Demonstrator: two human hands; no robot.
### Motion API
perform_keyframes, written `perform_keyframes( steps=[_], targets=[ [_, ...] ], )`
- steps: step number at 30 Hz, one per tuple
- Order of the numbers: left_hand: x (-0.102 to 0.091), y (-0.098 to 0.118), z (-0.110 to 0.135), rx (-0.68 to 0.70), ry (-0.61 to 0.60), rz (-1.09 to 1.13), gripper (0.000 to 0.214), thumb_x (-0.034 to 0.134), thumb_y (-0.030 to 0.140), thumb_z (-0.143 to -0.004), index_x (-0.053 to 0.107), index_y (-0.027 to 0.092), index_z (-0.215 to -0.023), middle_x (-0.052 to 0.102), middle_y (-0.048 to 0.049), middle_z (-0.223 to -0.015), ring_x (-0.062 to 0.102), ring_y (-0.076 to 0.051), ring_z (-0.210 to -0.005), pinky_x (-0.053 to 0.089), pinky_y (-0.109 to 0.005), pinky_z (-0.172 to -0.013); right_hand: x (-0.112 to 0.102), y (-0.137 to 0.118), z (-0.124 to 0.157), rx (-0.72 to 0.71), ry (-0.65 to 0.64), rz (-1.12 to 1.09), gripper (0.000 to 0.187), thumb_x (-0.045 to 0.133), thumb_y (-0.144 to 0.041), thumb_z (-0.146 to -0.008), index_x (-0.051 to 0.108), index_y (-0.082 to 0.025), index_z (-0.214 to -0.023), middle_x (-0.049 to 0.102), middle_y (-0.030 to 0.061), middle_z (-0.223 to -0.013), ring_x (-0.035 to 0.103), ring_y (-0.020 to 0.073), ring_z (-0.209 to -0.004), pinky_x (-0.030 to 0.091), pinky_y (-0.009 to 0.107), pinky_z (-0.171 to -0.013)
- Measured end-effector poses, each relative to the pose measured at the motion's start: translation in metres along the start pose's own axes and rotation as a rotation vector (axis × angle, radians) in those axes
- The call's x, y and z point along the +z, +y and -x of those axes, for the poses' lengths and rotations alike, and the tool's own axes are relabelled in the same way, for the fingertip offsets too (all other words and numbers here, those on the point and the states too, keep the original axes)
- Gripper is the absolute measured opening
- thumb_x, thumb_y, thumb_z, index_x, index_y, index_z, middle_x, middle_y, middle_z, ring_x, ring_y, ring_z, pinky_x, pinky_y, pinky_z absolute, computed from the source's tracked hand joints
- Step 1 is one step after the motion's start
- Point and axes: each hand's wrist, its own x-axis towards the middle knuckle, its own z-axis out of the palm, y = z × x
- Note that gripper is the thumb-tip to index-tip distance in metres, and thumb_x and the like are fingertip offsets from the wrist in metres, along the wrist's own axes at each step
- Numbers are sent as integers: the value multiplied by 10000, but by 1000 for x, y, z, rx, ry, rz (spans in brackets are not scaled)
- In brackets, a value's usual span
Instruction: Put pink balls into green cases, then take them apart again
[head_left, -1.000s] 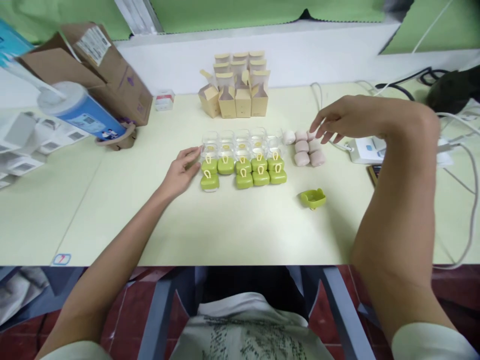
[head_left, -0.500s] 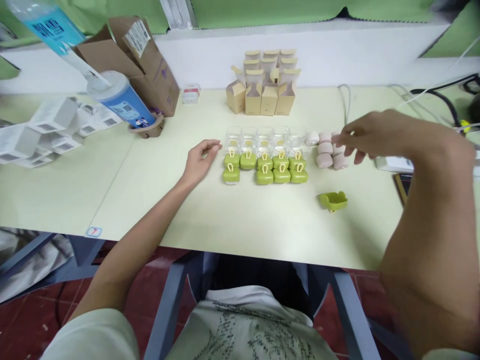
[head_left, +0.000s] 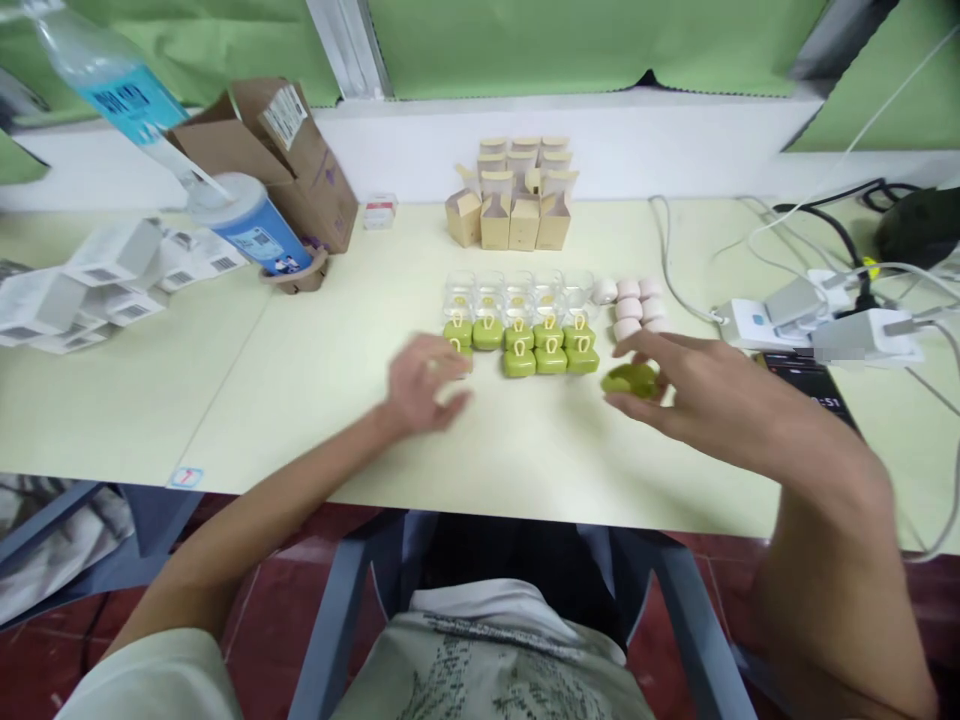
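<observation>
My right hand (head_left: 686, 395) grips a small green open-topped cover (head_left: 630, 380) between thumb and fingers, just right of the green cases. My left hand (head_left: 427, 385) is blurred, with thumb and fingers apart and nothing visible in it. It hovers by the left end of two rows of green cases (head_left: 551, 358) with cream loops on top, partly hiding the front left one. Clear plastic holders (head_left: 519, 295) stand right behind the cases. Several pale pink rounded pieces (head_left: 628, 308) are grouped beyond my right hand, beside a whiter one (head_left: 604, 291).
Small open kraft boxes (head_left: 495, 220) stand at the back. To the left are white boxes (head_left: 120, 255), a blue-labelled container (head_left: 259, 225) and a large cardboard box (head_left: 307, 160). Power strips (head_left: 817, 315), cables and a black phone-like device (head_left: 810, 385) lie at the right.
My right hand has come down from the pink pieces and taken hold of the green cover, shifting it left. My left hand has moved right and nearer, its fingers spreading.
</observation>
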Motion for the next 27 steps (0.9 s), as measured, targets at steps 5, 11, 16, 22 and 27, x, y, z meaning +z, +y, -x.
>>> perform_keyframes(
  steps=[5,11,16,22,27],
  targets=[
    [40,59,-13,-60,-186,103,848,576,748,-1057,301,353,-1754,604,-185,-1426,723,-330,-1295,709,-481,-934,-9,-60,-18,-261,-8,-337,316,785,-468,-972,671,-232,-1149,812,107,-1092,743,298,-895,535,385,-732],
    [41,44,-10,-33,-191,174,379,697,310,-1082,555,318,-1433,664,-155,-1397,742,-281,-1289,714,-462,-992,11,1,-33,-136,153,-448,361,603,-567,-1064,757,-262,-1180,813,128,-1154,760,308,-905,573,438,-824],
    [38,36,1,-40,-310,244,232,790,360,-1032,588,282,-1115,731,-142,-1402,781,-276,-1272,725,-471,-992,42,75,-48,185,642,-93,439,442,-466,-1124,772,-190,-1209,743,288,-1216,677,400,-1058,494,525,-974],
    [41,35,-3,-36,-330,219,197,751,369,-1052,614,268,-1152,776,-142,-1323,813,-256,-1157,733,-443,-894,59,86,-63,35,573,-73,398,471,-437,-1116,729,-281,-1377,677,222,-1480,468,452,-1370,372,585,-1103],
    [40,37,-6,36,-266,275,184,760,265,-1034,624,230,-1152,749,-172,-1349,789,-252,-1205,721,-393,-905,68,92,-66,95,635,49,363,493,-374,-1090,794,-202,-1197,716,222,-1251,525,399,-1224,437,509,-1030]
  ],
)
